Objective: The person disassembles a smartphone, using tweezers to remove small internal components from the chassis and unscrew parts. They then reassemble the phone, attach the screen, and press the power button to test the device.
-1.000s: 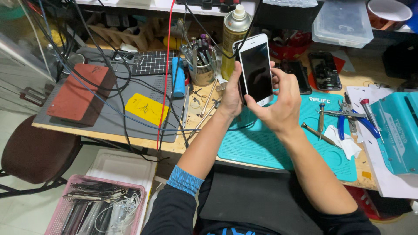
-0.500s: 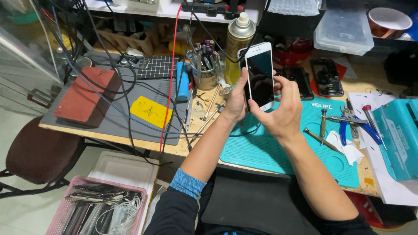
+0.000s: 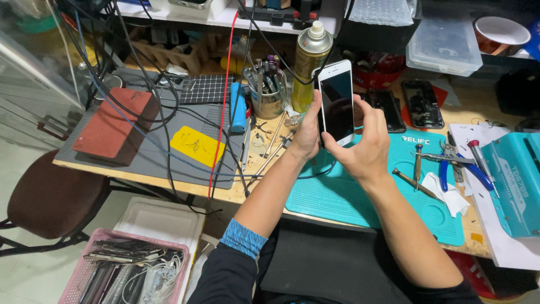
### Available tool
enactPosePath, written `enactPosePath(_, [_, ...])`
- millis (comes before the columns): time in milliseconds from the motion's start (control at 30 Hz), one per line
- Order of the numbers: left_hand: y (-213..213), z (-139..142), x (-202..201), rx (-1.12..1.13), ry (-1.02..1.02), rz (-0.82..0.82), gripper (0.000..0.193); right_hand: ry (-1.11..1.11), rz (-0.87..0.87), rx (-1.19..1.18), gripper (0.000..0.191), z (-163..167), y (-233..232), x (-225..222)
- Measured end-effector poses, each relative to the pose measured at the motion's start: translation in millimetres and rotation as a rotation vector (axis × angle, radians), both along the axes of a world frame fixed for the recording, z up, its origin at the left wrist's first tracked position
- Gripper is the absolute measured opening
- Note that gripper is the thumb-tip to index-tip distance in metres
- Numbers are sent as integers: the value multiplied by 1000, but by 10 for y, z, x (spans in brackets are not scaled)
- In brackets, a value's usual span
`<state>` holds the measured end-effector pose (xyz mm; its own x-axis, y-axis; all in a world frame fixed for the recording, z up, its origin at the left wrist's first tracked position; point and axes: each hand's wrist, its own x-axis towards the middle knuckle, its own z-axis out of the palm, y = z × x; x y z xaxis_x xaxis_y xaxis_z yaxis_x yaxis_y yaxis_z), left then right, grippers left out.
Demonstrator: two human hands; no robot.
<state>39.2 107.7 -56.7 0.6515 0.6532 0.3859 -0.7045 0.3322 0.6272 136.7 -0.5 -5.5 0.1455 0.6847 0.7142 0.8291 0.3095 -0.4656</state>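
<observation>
A white smartphone [image 3: 337, 102] with a dark, unlit screen stands upright in the air over the far edge of a teal work mat [image 3: 360, 197], gripped between a person's two hands. Over the past second it has been lifted slightly higher and turned a touch more square to the camera, while the hold itself has not changed. The phone is under inspection, not set down or opened; no tool is in either hand.

The left hand [image 3: 308, 130] is closed around the phone's left edge, thumb on the front rim and fingers hidden behind the case. The right hand [image 3: 364, 145] clasps the lower right corner, thumb across the bottom bezel, fingers curled at the right edge.

Just behind the phone, on the far side, rises a gold spray can [image 3: 310, 63] with a white cap, and to its left a metal cup [image 3: 268, 97] crammed with small tools. To the right, two dark opened handsets [image 3: 421, 102] lie flat on the desk [image 3: 169, 183]. On the mat's right side sit screwdrivers [image 3: 417, 163], blue-handled pliers [image 3: 457, 169] and a scrap of white tissue [image 3: 447, 194], with a teal box [image 3: 516, 186] beyond. To the left, a grey mat [image 3: 152, 160] carries a red-brown block [image 3: 115, 125], a yellow card [image 3: 198, 145] and tangled cables [image 3: 169, 95]. Near the floor on the left, a pink basket [image 3: 84, 276] holds loose parts beside a brown stool [image 3: 48, 197].
</observation>
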Motion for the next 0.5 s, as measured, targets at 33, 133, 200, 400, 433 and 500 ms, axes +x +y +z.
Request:
enactPosePath(33, [4, -5, 7, -1, 14, 15, 75, -6, 0, 0, 83, -1, 1, 7])
enactPosePath(133, [11, -7, 4, -12, -13, -19, 76, -11, 2, -4, 84, -14, 9, 22])
enactPosePath(200, [6, 1, 2, -4, -41, -43, 77, 6, 8, -12, 84, -32, 16, 42])
enactPosePath(400, [-26, 64, -9, 14, -42, -4, 76, -35, -25, -28, 78, -91, 52, 71])
enactPosePath(433, [-30, 74, -9, 18, -51, -9, 75, -31, -21, -26, 79, -95, 55, 78])
enactPosePath(500, [-38, 89, -21, 24, -52, -5, 75, -22, -15, -24, 79, -98, 58, 77])
